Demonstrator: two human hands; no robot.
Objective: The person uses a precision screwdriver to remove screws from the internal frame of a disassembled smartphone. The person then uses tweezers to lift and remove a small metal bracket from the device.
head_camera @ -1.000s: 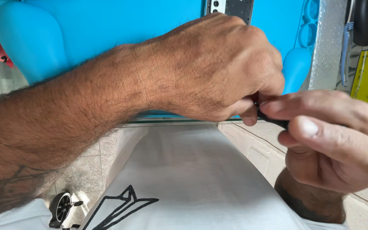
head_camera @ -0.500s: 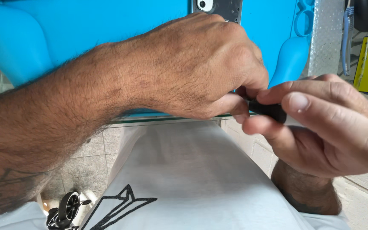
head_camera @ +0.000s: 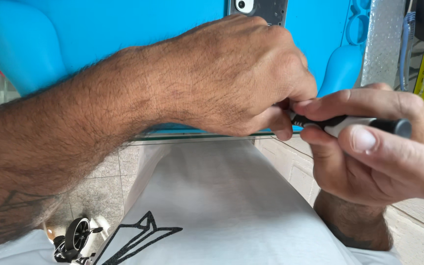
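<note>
Gripping the tool, right hand closed on its handle, left hand pinching the tip (hidden) — a twist could slip.

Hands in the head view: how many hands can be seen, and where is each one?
2. The left hand is at the centre, closed over the tip of a black and white tool. The right hand is at the right, holding that tool. No other hands show.

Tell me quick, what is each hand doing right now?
Left hand: closed into a fist, fingertips pinching the front end of the black and white tool.
Right hand: closed around the same tool, thumb along its shaft.
</note>
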